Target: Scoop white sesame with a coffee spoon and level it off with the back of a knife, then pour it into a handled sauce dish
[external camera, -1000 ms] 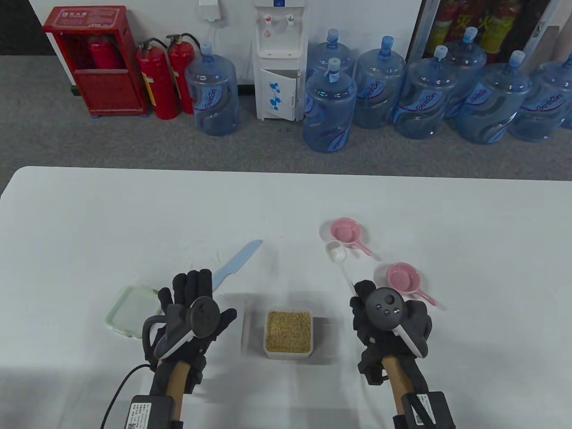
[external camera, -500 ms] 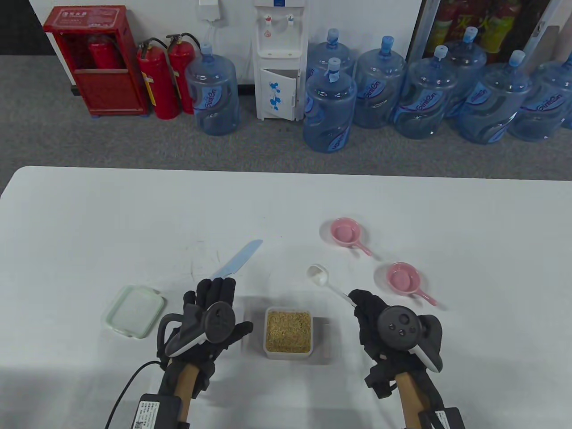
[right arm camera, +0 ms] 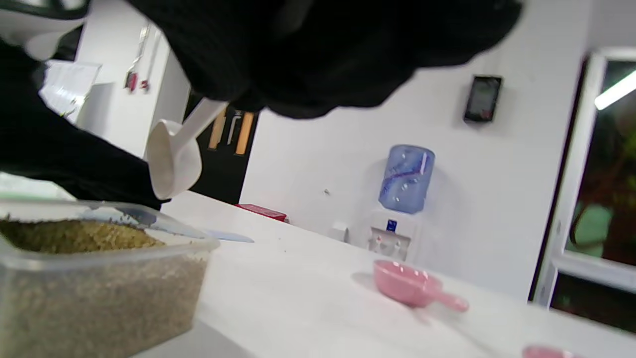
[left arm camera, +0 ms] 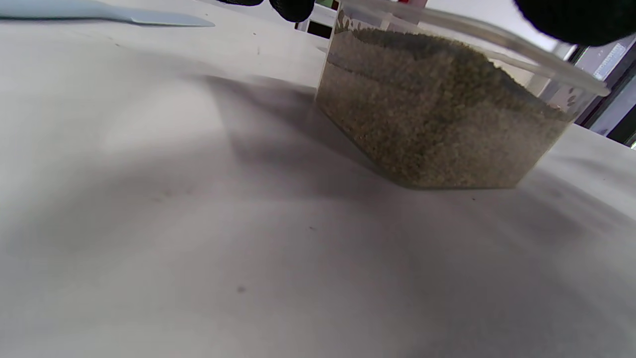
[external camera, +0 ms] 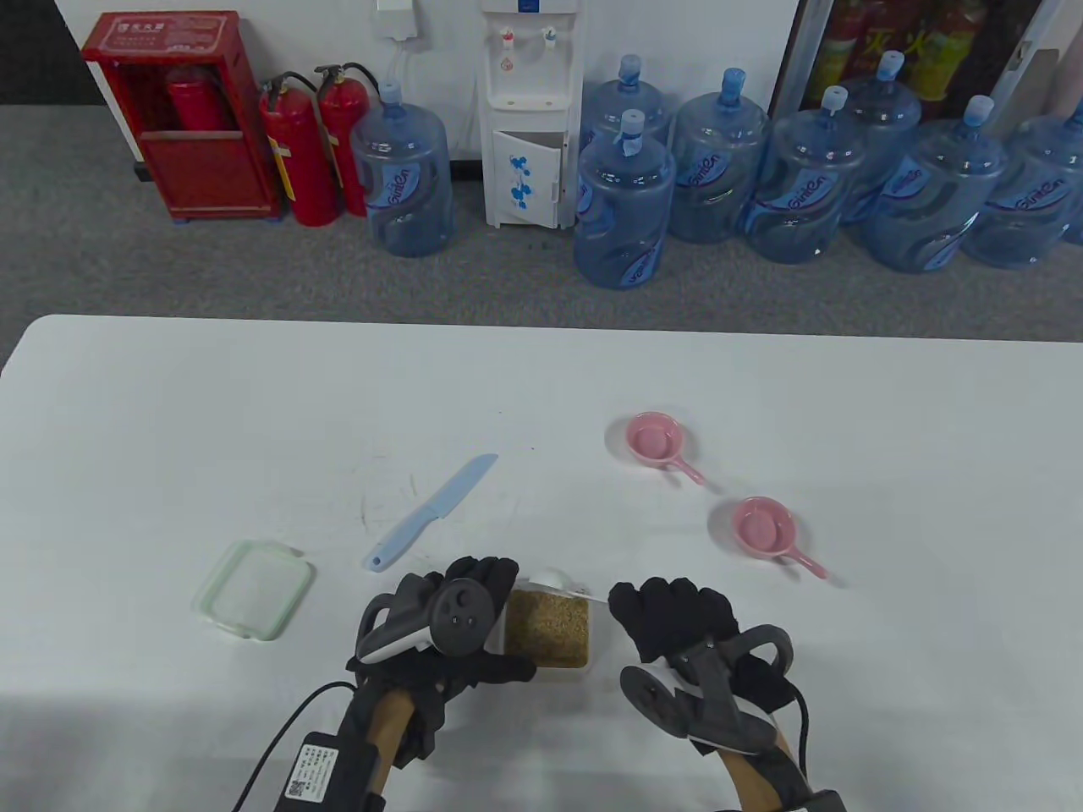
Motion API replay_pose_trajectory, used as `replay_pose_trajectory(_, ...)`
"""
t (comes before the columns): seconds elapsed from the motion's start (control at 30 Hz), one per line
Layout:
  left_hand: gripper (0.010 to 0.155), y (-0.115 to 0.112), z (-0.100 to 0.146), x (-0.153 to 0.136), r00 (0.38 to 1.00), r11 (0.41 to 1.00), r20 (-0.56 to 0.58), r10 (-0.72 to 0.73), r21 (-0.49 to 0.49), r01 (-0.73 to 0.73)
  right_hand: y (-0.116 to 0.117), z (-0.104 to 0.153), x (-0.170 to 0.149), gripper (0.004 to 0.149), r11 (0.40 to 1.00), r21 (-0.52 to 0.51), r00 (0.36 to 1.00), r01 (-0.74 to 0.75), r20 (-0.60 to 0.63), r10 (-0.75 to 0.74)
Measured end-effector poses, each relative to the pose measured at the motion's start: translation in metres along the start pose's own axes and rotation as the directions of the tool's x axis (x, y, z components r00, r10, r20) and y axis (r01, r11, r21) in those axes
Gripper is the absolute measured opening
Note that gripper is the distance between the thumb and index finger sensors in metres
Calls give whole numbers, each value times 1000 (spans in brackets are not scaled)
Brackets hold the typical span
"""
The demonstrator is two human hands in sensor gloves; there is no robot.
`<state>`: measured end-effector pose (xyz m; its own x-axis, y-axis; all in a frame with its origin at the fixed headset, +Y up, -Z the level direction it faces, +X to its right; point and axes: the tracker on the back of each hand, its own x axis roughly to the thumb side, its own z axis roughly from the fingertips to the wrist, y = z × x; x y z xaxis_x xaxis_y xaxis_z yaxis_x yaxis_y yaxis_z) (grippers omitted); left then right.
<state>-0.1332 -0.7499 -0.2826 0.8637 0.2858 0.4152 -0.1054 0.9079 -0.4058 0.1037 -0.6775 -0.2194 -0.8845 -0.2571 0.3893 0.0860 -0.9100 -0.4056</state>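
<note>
A clear tub of sesame (external camera: 547, 628) (left arm camera: 437, 109) (right arm camera: 74, 278) stands at the near middle of the table. My left hand (external camera: 474, 592) holds the tub's left side, fingers curled round its rim. My right hand (external camera: 664, 605) grips the handle of a white coffee spoon (external camera: 554, 580) (right arm camera: 174, 159), whose empty bowl hangs just over the tub's far rim. A light blue knife (external camera: 431, 512) (left arm camera: 99, 12) lies flat left of the tub. Two pink handled sauce dishes (external camera: 656, 440) (external camera: 766, 529) (right arm camera: 412, 286) sit at the right, both empty.
A clear lid with a green rim (external camera: 252, 589) lies at the left of the white table (external camera: 254, 406). Behind the table stand water bottles, a dispenser and fire extinguishers on the floor.
My right hand has swung the spoon left and nearer, from beside the dishes to over the tub. My left hand has moved right from the knife handle to the tub's side.
</note>
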Motion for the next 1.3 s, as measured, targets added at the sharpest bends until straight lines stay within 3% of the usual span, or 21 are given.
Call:
replay_pose_trajectory(0.37,109,-2,-2,0,1000,1000,-7,-26,-10,26,5,0,23,39,981,15,978,-192,85,190)
replay_pose_trajectory(0.63,109,-2,-2,1,999,999,-9,-49,-6,49,5,-3,28,39,987,100,987,-126,109,115)
replay_pose_trajectory(0.87,109,-2,-2,1,998,998,-12,-55,-4,55,12,-7,23,39,970,215,993,112,23,-120)
replay_pose_trajectory(1.13,109,-2,-2,1,998,998,-13,-55,-8,55,27,-11,2,40,818,319,872,478,-288,-397)
replay_pose_trajectory(1.3,109,-3,-2,1,998,998,-13,-59,-10,59,41,-9,-12,41,629,316,693,710,-468,-548)
